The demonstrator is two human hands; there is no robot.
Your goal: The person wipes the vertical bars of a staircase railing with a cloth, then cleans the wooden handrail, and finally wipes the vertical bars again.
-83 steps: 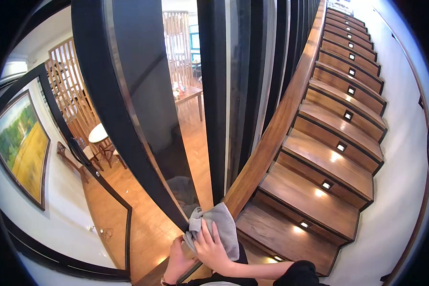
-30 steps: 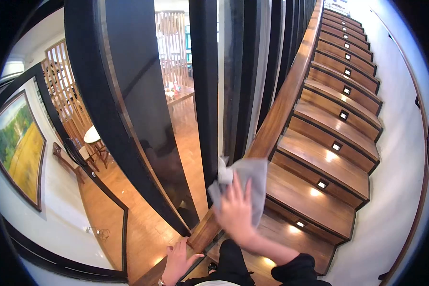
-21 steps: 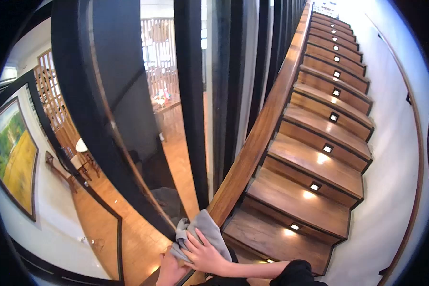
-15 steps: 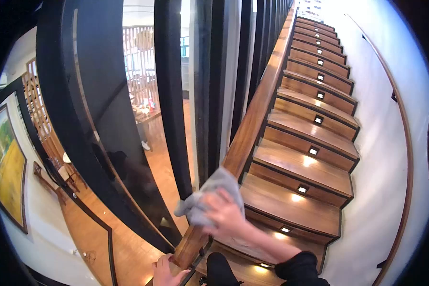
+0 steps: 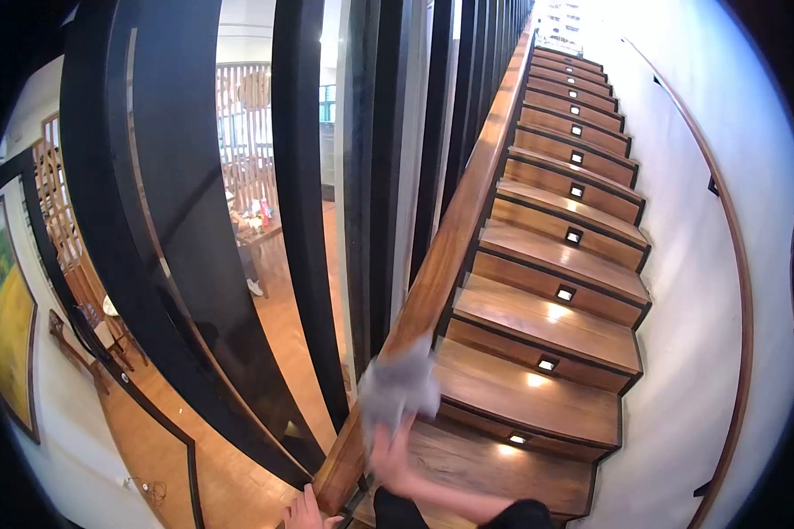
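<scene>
A grey cloth (image 5: 400, 381), smeared by motion, lies over the lower stretch of the wooden handrail (image 5: 445, 256). My right hand (image 5: 390, 454) is closed on the cloth's near edge, its forearm reaching in from the lower right. Down at the bottom edge, my left hand (image 5: 302, 511) rests against the rail's lower end. Its fingers are stretched and the thumb stands apart; part of this hand is cut off by the frame.
Wooden stairs (image 5: 529, 392) with small lit riser lamps (image 5: 547, 364) climb away on the right. Tall black slats (image 5: 304, 176) line the rail's left side. A thin second handrail (image 5: 737, 247) runs along the white wall (image 5: 679, 291). Beyond the slats are chairs (image 5: 115, 331) and a framed picture (image 5: 9, 317).
My right hand and the cloth have moved down along the handrail, towards me. The view has tilted slightly, and the left hand appears lower in the frame, still at the rail's end.
</scene>
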